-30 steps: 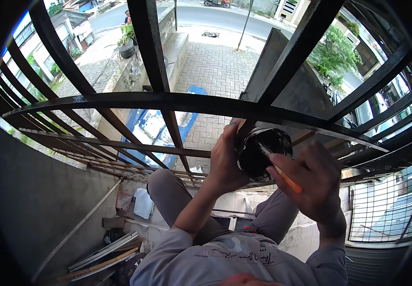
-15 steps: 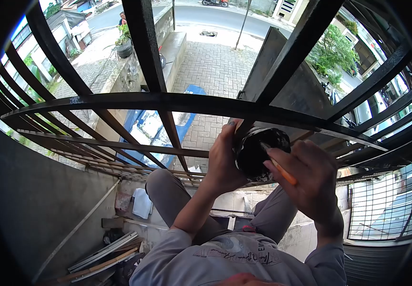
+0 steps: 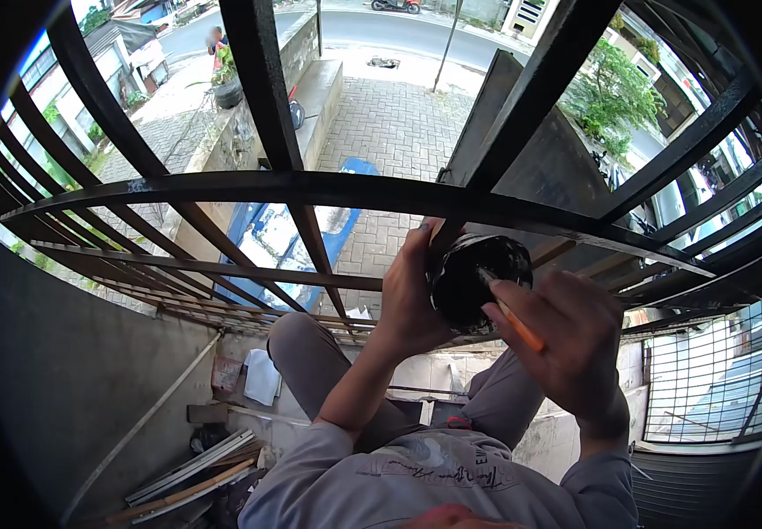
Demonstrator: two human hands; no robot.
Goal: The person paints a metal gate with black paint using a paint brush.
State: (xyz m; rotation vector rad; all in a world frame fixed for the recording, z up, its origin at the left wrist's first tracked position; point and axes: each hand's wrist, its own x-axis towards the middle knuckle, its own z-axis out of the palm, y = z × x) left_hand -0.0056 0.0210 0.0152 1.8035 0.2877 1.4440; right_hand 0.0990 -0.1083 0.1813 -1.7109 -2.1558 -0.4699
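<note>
My left hand (image 3: 412, 300) is wrapped round the left side of a paint can (image 3: 462, 280), tilted so that its opening faces me. Black paint coats the inside and smears the rim. In my right hand (image 3: 566, 339) is a paintbrush (image 3: 520, 324) with an orange handle, gripped near its head. The brush's tip points into the can's mouth; its bristles are hard to make out against the dark paint. Both hands are just on my side of a black metal railing (image 3: 354, 189), close below its thick crossbar.
Beyond the bars are a blue, white-stained board (image 3: 288, 234), a paved path (image 3: 390, 132) and a dark metal gate panel (image 3: 539, 167). A person (image 3: 219, 48) is by the potted plant (image 3: 226, 84). Wooden strips (image 3: 191, 472) lie at lower left, near a grey wall (image 3: 116, 370).
The can and both hands have shifted slightly to the left. The brush stays at the can's mouth. In the distance, the person beside the plant has moved a little left.
</note>
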